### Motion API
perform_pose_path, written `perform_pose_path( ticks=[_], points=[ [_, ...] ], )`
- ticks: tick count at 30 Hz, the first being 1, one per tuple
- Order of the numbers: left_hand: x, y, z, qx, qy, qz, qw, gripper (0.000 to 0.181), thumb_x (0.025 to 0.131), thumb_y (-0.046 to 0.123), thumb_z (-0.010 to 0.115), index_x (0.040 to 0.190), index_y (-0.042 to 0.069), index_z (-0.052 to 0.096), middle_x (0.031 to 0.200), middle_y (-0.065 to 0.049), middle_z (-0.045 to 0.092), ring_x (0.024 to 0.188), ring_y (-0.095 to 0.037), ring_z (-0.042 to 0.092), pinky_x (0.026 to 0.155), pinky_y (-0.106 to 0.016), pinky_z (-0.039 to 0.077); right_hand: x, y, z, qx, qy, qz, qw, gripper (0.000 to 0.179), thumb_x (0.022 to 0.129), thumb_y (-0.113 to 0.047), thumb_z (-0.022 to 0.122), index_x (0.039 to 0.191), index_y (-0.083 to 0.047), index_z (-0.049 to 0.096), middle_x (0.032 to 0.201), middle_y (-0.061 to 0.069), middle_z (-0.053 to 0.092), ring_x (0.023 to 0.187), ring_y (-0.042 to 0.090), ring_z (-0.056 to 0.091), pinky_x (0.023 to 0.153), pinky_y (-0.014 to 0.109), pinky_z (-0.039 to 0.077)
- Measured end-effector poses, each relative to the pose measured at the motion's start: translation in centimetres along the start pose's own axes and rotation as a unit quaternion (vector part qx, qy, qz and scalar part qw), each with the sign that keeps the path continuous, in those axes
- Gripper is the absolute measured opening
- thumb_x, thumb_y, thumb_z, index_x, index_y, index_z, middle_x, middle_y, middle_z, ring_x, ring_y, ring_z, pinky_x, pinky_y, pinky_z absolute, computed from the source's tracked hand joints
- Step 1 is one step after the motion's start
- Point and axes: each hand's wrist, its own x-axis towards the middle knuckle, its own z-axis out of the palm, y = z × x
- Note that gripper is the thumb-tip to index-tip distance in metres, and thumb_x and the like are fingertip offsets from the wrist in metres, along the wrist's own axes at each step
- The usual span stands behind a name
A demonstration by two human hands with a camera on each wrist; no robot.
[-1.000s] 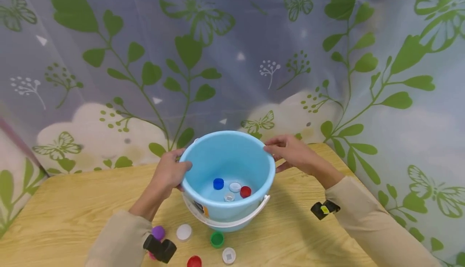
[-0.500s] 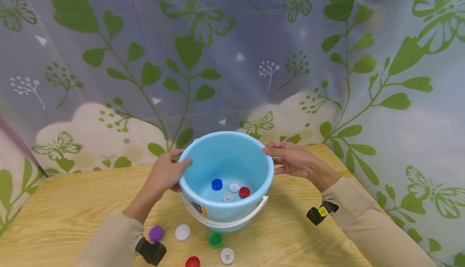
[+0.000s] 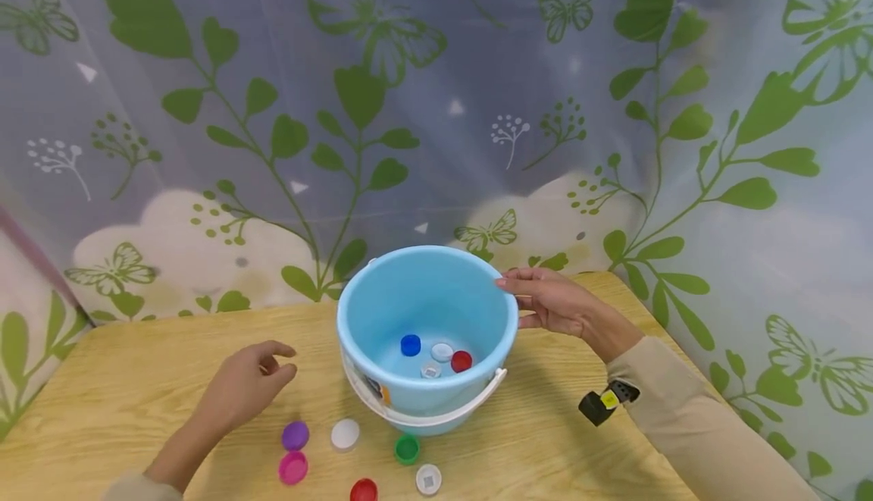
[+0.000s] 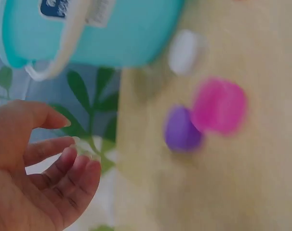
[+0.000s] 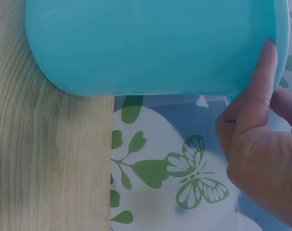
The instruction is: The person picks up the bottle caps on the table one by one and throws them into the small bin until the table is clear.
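Bucket [image 3: 426, 308] upright on the table [image 3: 136, 380], mouth tipped into view. Holds on its floor a blue cap [image 3: 411, 345], a red cap [image 3: 461, 361] and two pale caps [image 3: 442, 352]. Carries a white handle [image 3: 402, 418] dropped toward six o'clock, probably to leave the opening free. Gripped near half past two by the right hand [image 3: 555, 304], thumb at the rim, fingers against the outer wall; likely to keep the bucket from shifting. Scattered outside: at six, a green cap [image 3: 407, 449] and, farther out, a marked white cap [image 3: 428, 480]; near seven, a second red cap [image 3: 364, 490]; around half past seven, a plain white cap [image 3: 345, 435], a purple cap [image 3: 295, 436] and a pink cap [image 3: 293, 468]. Between eight and nine, well apart from the bucket, the left hand [image 3: 239, 387]: fingers loosely bent, thumb separated, nothing grasped. Right forearm [image 3: 617, 334] slanting in from four o'clock, left forearm [image 3: 180, 452] from eight.
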Motion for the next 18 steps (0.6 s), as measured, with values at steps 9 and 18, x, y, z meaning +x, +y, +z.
perform_pose_path(
  ticks=[9,18],
  points=[
    [-2.5,-2.5,2.0,0.028,-0.042,0.033,0.9982,0.036,0.083,0.029,0.074,0.111,0.008,0.068,0.089,0.0,0.057,0.081,-0.014,0.058,0.066,-0.031,0.051,-0.3,0.2,-0.2,0.019,0.003,0.001,0.9998,0.026,0.096,-0.017,0.058,0.115,0.001,0.054,0.103,0.011,0.061,0.09,0.021,0.066,0.079,0.041,0.055],
    [-2.9,-2.2,4.4,0.097,-0.079,0.092,0.9878,0.015,0.079,0.024,0.076,0.091,0.015,0.074,0.08,0.012,0.058,0.072,-0.008,0.059,0.063,-0.023,0.053,0.0,0.3,0.0,0.018,0.005,0.002,0.9998,0.027,0.095,-0.018,0.06,0.114,0.001,0.054,0.104,0.011,0.06,0.09,0.021,0.065,0.079,0.041,0.055]
  ],
)
